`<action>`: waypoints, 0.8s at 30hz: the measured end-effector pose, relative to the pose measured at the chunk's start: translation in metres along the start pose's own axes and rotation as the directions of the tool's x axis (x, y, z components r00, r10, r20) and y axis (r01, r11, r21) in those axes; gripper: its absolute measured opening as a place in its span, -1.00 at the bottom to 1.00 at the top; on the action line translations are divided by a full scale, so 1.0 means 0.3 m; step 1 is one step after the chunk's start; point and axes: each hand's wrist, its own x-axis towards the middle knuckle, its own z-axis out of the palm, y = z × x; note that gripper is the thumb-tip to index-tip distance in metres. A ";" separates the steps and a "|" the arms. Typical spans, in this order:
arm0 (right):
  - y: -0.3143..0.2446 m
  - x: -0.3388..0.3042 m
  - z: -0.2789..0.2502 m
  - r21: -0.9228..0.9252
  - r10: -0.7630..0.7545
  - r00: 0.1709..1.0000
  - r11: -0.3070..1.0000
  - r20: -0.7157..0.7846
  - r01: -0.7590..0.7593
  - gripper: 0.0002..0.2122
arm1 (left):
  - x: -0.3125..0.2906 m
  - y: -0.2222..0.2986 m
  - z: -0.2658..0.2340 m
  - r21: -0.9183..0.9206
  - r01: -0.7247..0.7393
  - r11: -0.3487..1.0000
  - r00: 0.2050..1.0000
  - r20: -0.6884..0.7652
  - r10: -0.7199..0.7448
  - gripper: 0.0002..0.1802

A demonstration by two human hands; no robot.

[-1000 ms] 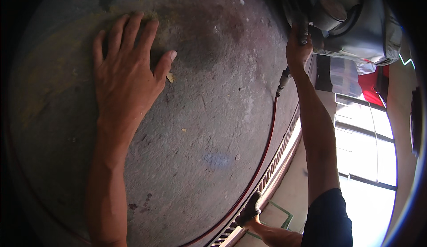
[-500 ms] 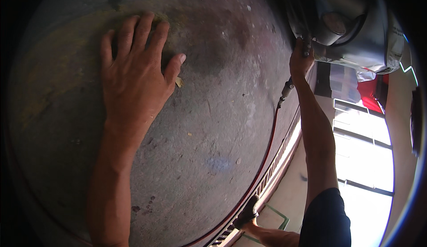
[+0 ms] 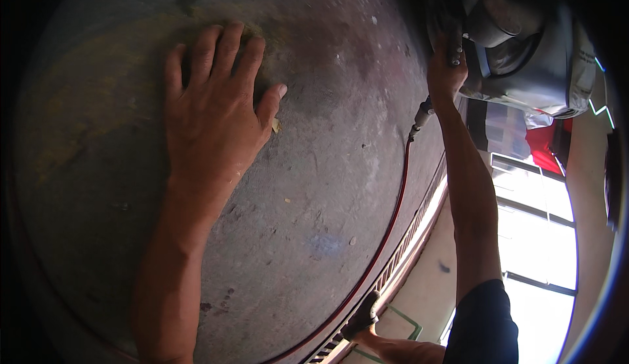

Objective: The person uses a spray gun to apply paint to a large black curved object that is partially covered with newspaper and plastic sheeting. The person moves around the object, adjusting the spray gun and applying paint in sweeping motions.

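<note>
My left hand [image 3: 213,105] lies flat on the grey concrete floor [image 3: 308,187], fingers spread and holding nothing. A small yellowish scrap [image 3: 276,126] rests beside its thumb. At the upper right, my right hand [image 3: 447,81] is closed around an air tool [image 3: 424,113], whose lower end shows below the wrist. A dark red hose [image 3: 403,190] runs from that end along the floor. Above the hand is the shaded underside of a vehicle, with a round pipe-like part [image 3: 493,22] close by. The tool's working end is lost in the dark.
The vehicle's grey lower body panel [image 3: 557,69] hangs at the upper right. A slotted drain grate [image 3: 392,269] crosses the floor at the lower right. A dark shoe [image 3: 362,316] and bare leg show there. Bright window panes [image 3: 537,246] and something red [image 3: 542,144] lie beyond.
The view has shifted slightly, so my left hand appears a little farther right. My right hand keeps its grip on the air tool, close to the vehicle's underside.
</note>
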 end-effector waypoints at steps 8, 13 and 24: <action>-0.049 0.009 -0.109 0.050 0.124 0.988 0.990 0.094 -0.129 -0.53 | 0.017 0.000 -0.016 0.026 -0.036 0.999 0.999 0.016 0.036 -0.33; -0.269 0.002 -0.441 0.221 0.385 0.905 0.881 0.182 -0.419 -0.60 | 0.024 0.005 -0.054 0.033 -0.022 0.999 0.998 0.067 0.019 -0.21; -0.496 0.249 -1.166 0.745 0.489 0.867 0.542 0.096 -0.389 -0.62 | -0.609 0.360 -0.244 -0.608 -0.133 0.783 0.753 0.452 0.479 0.22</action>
